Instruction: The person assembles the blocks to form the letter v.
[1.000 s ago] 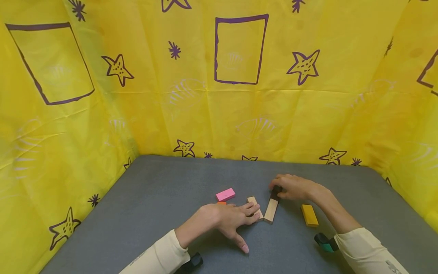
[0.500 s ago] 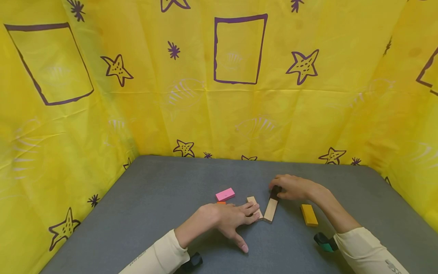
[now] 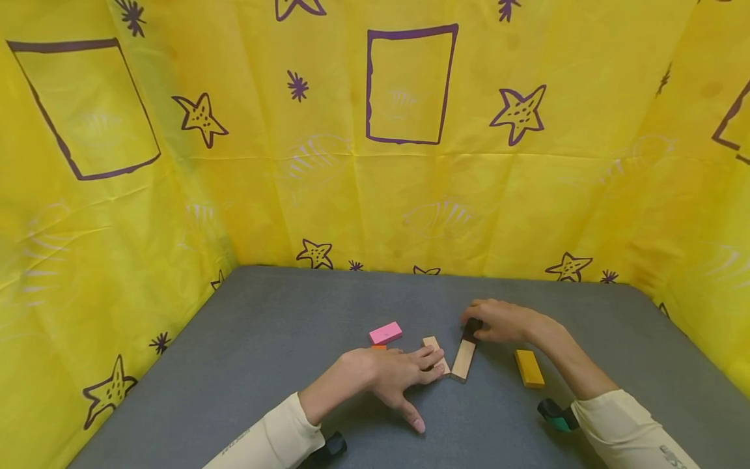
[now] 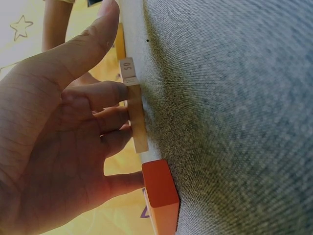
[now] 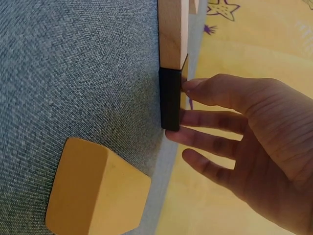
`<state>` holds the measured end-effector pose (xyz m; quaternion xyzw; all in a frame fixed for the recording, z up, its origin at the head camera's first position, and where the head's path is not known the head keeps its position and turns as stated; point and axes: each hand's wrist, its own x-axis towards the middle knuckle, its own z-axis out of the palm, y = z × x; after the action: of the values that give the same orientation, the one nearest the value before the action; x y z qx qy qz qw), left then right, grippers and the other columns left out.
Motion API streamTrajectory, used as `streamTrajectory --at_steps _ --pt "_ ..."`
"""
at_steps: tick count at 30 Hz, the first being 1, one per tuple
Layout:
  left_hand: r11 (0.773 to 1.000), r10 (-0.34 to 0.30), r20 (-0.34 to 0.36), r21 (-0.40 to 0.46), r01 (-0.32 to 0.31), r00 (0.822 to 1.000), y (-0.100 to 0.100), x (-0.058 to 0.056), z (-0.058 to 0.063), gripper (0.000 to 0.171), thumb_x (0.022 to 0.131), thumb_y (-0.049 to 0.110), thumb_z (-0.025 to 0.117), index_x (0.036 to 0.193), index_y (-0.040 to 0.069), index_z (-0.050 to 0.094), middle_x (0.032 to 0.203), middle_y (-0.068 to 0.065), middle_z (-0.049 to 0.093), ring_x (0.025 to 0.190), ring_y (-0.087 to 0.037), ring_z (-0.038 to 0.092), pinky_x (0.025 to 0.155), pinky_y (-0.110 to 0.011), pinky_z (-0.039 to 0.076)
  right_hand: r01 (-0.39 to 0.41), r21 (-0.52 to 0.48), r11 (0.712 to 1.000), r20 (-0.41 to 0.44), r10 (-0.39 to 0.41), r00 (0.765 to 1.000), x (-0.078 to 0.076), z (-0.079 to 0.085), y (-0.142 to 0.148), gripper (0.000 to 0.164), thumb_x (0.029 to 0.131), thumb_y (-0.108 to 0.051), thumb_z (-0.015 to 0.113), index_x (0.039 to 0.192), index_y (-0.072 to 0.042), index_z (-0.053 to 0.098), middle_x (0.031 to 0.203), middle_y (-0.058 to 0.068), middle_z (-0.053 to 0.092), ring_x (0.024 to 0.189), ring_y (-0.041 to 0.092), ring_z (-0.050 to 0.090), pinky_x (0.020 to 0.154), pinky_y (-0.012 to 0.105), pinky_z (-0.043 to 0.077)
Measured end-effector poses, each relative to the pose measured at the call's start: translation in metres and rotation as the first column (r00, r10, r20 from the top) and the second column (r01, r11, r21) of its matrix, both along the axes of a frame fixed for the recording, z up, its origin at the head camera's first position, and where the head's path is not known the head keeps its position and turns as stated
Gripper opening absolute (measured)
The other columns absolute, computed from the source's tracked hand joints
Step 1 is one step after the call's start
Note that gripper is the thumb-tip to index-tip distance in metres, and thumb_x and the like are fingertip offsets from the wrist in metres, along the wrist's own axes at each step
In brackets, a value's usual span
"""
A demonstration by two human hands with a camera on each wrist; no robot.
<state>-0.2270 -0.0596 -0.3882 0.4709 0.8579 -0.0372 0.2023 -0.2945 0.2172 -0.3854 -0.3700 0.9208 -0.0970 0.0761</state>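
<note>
In the head view my left hand lies spread, with its fingertips resting on a natural wooden block and the thumb held apart. That block, stamped on its end, angles toward a second natural wooden block; their near ends meet in a V. Beyond the second block, end to end with it, is a black block. My right hand holds this black block between thumb and fingertips, flat on the table. An orange block stands beside the left little finger, mostly hidden in the head view.
A pink block lies behind the left hand. Near the right forearm is a yellow block. The grey table is enclosed by yellow cloth walls with starfish drawings.
</note>
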Motion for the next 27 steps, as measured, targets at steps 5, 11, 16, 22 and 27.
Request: streamTrajectory --at_steps 5,11,16,22,27 --pt "1.0 -0.002 0.001 0.001 0.002 1.0 0.0 0.0 0.0 0.101 0.09 0.065 0.071 0.168 0.024 0.022 0.179 0.003 0.005 0.166 -0.013 0.006 0.13 -0.046 0.029 0.013 0.003 1.0 0.006 -0.013 1.0 0.0 0.0 -0.001 0.022 0.096 -0.009 0.071 0.118 -0.008 0.073 0.116 0.009 0.069 0.103 0.026 0.065 0.091 0.048 0.057" --pt "1.0 -0.002 -0.005 -0.003 0.002 1.0 0.0 0.0 0.0 0.101 0.09 0.066 0.071 0.168 0.025 0.022 0.179 0.003 0.005 0.166 -0.012 0.006 0.129 -0.046 0.03 0.019 -0.002 1.0 0.014 -0.019 1.0 0.002 0.0 0.002 0.024 0.097 -0.011 0.071 0.121 -0.01 0.072 0.118 0.008 0.069 0.107 0.027 0.065 0.094 0.05 0.056" --pt "1.0 -0.004 -0.007 -0.007 0.004 1.0 0.0 0.0 0.0 0.101 0.09 0.066 0.07 0.168 0.025 0.021 0.179 0.004 0.005 0.166 -0.012 0.006 0.13 -0.045 0.029 0.005 -0.017 1.0 -0.018 -0.005 1.0 0.005 -0.002 0.009 0.028 0.096 -0.01 0.071 0.124 -0.009 0.071 0.119 0.008 0.068 0.108 0.028 0.065 0.095 0.052 0.055" --pt "1.0 -0.006 -0.002 -0.009 0.005 1.0 0.001 0.0 0.0 0.101 0.09 0.066 0.07 0.168 0.025 0.021 0.179 0.003 0.004 0.166 -0.013 0.005 0.13 -0.045 0.029 0.002 -0.014 1.0 -0.063 -0.003 0.998 0.013 -0.002 0.016 0.033 0.098 -0.01 0.069 0.131 -0.009 0.067 0.124 0.009 0.069 0.114 0.031 0.067 0.097 0.054 0.055" --pt "1.0 -0.001 0.001 -0.007 0.001 1.0 0.0 0.0 0.001 0.101 0.09 0.065 0.071 0.168 0.025 0.021 0.179 0.004 0.005 0.166 -0.012 0.005 0.13 -0.045 0.029 0.029 0.015 0.999 -0.082 -0.028 0.996 0.023 0.005 0.019 0.038 0.097 -0.012 0.071 0.135 -0.009 0.065 0.13 0.013 0.068 0.115 0.034 0.068 0.095 0.056 0.056"
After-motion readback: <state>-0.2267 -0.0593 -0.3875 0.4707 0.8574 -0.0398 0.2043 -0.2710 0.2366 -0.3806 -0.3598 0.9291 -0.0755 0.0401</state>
